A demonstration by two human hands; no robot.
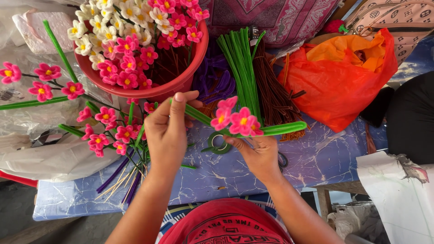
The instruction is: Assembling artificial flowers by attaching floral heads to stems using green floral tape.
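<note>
At mid-frame, my left hand (166, 131) and right hand (258, 152) are each clamped on a fuzzy green pipe-cleaner stem with pink blossoms (237, 120), held level above the blue marbled bench (316, 158). My right fingers pinch just under the blossoms, I think. A red plastic bucket of pink and white flowers (174, 83) sits in the upper left.

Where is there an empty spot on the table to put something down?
Bare blue marbled tabletop lies right of the right hand, below the orange plastic bag. It is crowded around the red plastic bucket and the pink pipe-cleaner flowers beside the left hand.
</note>
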